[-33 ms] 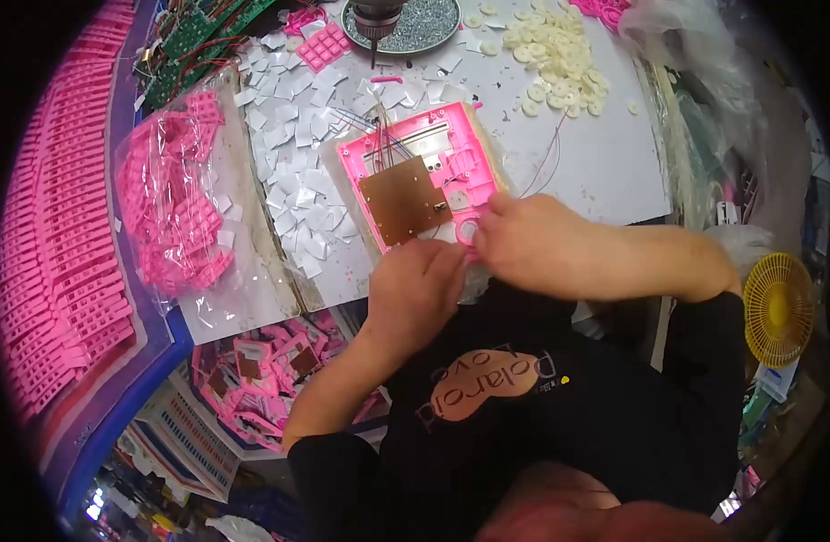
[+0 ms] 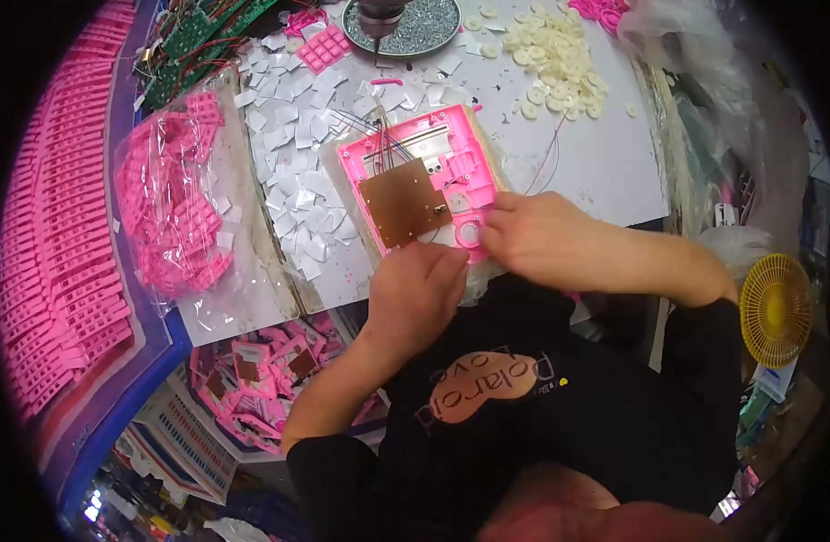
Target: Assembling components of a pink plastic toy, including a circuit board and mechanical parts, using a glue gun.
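Observation:
A pink plastic housing (image 2: 481, 179) lies open on the worktable in front of me, on a clear plastic bag. Inside it, a brown circuit board (image 2: 402, 202) covers the left part, and thin wires (image 2: 384, 144) rise from its far side. A round pink ring (image 2: 469, 234) shows at the housing's near right corner. My left hand (image 2: 419, 285) is closed, its fingers curled at the near edge beside the board. My right hand (image 2: 528, 233) is closed at the right edge, fingers bent by the ring. Fingertips of both hands are partly hidden.
White paper squares (image 2: 298, 194) are scattered left of the housing. Bagged pink keypads (image 2: 176, 199) lie farther left. A dish of screws (image 2: 424, 27) and a hanging screwdriver (image 2: 379, 18) are at the far side. Cream discs (image 2: 559, 63) lie far right; a yellow fan (image 2: 776, 310) stands right.
My right hand has shifted very slightly right and toward me, showing more of the pink ring. My left hand and the housing are almost unmoved.

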The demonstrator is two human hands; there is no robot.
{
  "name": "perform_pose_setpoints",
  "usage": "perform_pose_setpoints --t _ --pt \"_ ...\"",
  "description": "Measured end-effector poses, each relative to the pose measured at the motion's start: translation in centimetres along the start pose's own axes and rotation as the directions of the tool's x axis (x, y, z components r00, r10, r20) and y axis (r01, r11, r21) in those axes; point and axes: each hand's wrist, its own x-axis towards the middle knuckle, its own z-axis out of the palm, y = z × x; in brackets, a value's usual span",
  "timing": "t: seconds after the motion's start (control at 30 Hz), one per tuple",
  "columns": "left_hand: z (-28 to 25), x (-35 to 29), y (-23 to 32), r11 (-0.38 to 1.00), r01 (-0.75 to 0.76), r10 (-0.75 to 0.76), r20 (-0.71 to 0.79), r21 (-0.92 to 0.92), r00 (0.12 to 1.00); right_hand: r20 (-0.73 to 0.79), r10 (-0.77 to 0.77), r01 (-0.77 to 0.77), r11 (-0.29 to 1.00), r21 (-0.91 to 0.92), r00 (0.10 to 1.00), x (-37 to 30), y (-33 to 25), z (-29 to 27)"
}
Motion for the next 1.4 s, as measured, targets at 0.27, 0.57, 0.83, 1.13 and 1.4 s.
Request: perform_pose_setpoints --t 0.27,0.57,0.83,1.13,1.4 --pt "0.5 0.3 -0.2 0.976 -0.206 0.190 0.177 0.075 0.966 -0.549 0.212 -0.081 0.964 0.253 0.808 -3.6 -0.1 5.6" --pt "0.7 0.5 0.1 0.943 -0.301 0.259 0.251 0.145 0.933 -0.417 0.316 -0.242 0.945 0.221 0.852 -5.3 -3.2 6.1" --pt "0.2 0.9 0.8 0.980 -0.191 0.172 0.239 0.060 0.956 -0.401 0.473 -0.338 0.869 0.362 0.785 6.5 3.5 -1.6" --pt "-4.1 7.4 -6.2 0.942 0.309 -0.272 -0.244 0.128 0.931 -0.402 0.502 -0.456 0.865 0.210 0.766 10.3 3.9 0.1" --pt "-3.3 7.1 -7.5 0.901 0.433 -0.429 -0.175 -0.016 0.886 -0.518 0.545 -0.447 0.838 0.313 0.659 10.4 3.7 1.6"
